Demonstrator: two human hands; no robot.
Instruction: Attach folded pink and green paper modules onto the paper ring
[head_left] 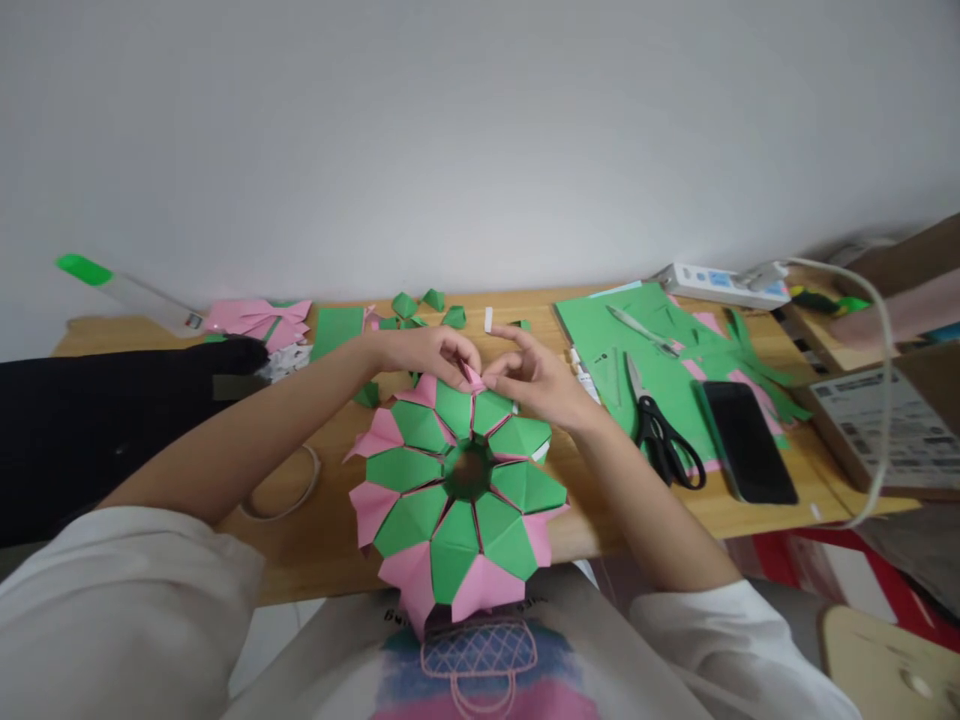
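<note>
A large ring of folded green and pink paper units rests on the wooden desk, leaning toward my chest. My left hand and my right hand meet at the ring's far edge. The fingers of both hands are pinched on a small pink flap of the ring. Both forearms reach in from the sides, bare below white sleeves.
Black scissors, a dark phone and green paper sheets lie to the right. Small folded green pieces and pink folded paper sit at the back. A black cloth is at the left, a power strip at the back right.
</note>
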